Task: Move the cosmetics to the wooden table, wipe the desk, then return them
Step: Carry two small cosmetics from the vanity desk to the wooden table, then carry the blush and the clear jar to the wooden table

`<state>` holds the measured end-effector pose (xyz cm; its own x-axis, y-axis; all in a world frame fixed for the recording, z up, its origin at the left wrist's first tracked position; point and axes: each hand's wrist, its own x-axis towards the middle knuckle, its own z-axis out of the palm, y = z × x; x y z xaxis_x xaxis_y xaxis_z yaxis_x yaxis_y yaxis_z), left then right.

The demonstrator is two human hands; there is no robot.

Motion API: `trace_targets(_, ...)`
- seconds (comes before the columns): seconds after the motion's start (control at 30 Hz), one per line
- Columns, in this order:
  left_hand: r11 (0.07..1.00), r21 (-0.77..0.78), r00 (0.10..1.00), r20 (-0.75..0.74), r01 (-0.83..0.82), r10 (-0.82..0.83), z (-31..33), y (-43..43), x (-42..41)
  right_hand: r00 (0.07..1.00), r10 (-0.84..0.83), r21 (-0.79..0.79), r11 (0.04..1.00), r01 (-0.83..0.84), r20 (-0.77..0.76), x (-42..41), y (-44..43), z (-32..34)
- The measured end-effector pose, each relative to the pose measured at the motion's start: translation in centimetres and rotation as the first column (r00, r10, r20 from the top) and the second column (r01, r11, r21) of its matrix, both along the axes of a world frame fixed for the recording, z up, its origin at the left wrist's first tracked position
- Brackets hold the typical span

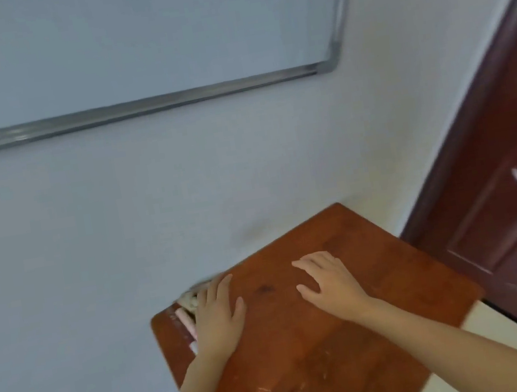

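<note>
Both bare forearms reach forward from the lower edge of the view over a reddish-brown wooden counter (pixel 305 340) that stands against a pale wall (pixel 86 221). The left hand (pixel 216 316) lies palm down near the counter's far left corner, its fingers (pixel 220 285) stretched out and close together, pointing toward the wall; they hold nothing that can be seen. The right hand (pixel 328 281) hovers or rests palm down near the middle of the counter, fingers (pixel 307 260) spread and slightly curled, thumb out to the left, also gripping nothing.

Just beside the left hand, partly hidden under it, lie blurred cosmetics: a pale pink tube-like item (pixel 186 320) along the counter's left edge and a whitish, patterned item (pixel 192 298) at the far corner. What they are exactly cannot be told. Pale scratches mark the near part of the counter. A whiteboard (pixel 126 41) hangs on the wall above, and a dark red door (pixel 514 208) stands to the right.
</note>
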<state>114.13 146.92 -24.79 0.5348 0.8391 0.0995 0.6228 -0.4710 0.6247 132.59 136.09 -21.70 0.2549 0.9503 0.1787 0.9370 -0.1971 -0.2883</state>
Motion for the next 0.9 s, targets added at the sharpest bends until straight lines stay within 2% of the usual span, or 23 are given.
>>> trace_targets(0.17,0.968,0.053,0.968,-0.059,0.247,-0.244,1.8,-4.4,5.5,0.979,-0.197,0.083,0.978,0.192,0.051,2.4,-7.9,0.3)
trace_targets(0.33,0.892,0.168,0.908,-0.093,0.419,-0.409,4.1,-7.8,9.3,0.888,-0.448,0.234,0.878,0.417,0.101,3.9,-14.3,2.2)
trace_targets(0.53,0.792,0.263,0.828,-0.054,0.55,-0.558,6.6,-15.2,12.3,0.796,-0.581,0.306,0.799,0.518,0.169,3.6,-24.1,3.3)
trace_targets(0.73,0.682,0.332,0.729,-0.029,0.652,-0.684,8.2,-26.9,13.1,0.652,-0.73,0.322,0.679,0.659,0.205,1.3,-37.8,3.9)
trace_targets(0.9,0.577,0.326,0.604,0.022,0.749,-0.796,8.8,-38.6,12.5,0.501,-0.83,0.318,0.557,0.767,0.245,-2.3,-51.4,3.5)
